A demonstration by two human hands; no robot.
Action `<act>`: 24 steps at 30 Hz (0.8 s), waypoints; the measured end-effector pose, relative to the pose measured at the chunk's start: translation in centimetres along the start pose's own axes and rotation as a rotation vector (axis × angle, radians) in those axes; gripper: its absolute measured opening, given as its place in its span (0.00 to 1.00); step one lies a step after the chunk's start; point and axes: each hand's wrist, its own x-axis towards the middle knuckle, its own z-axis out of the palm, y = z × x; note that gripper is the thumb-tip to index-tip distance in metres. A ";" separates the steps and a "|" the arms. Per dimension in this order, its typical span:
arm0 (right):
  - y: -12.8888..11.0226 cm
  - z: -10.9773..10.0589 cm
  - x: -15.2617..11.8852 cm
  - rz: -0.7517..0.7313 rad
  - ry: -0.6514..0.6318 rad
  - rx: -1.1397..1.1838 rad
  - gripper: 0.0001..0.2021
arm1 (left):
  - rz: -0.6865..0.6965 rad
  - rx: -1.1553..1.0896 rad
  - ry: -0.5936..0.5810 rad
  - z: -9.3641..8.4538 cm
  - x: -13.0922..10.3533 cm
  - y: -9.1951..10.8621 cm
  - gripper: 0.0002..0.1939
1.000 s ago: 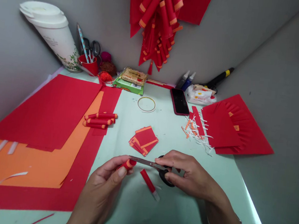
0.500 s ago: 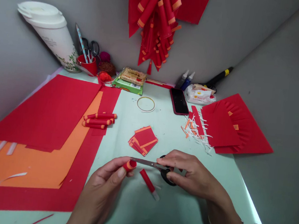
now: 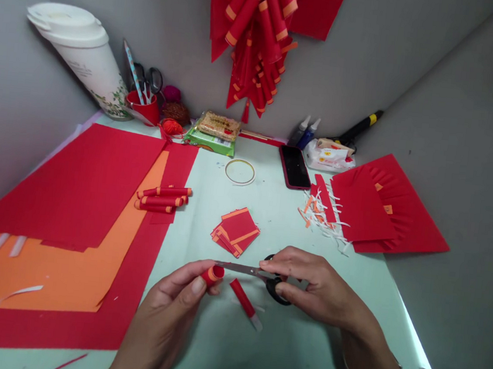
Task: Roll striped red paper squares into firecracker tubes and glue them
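While the pale green table [image 3: 270, 210] fills the view much as it did a second ago, the big red sheets [image 3: 79, 184] and the orange sheet [image 3: 44, 269] lie at the left, sitting a touch lower and further left in the picture than before. The left hand [image 3: 165, 323] still pinches a red paper roll [image 3: 213, 274] between thumb and fingers, low at the table's near middle. The right hand [image 3: 310, 288] stays closed on the black handles of the scissors [image 3: 259, 274], whose nearly closed blades meet the roll's end. Just below lies a red glue stick [image 3: 245, 303], unmoved. Behind it sits a stack of red squares [image 3: 237, 230].
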 end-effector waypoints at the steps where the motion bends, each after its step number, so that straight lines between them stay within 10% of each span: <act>1: 0.0 0.0 0.0 -0.005 0.004 -0.001 0.26 | 0.006 -0.005 0.008 0.0 0.0 0.0 0.17; 24: -0.2 0.0 -0.1 0.002 0.018 -0.008 0.26 | 0.018 0.001 -0.061 -0.8 0.6 -0.3 0.17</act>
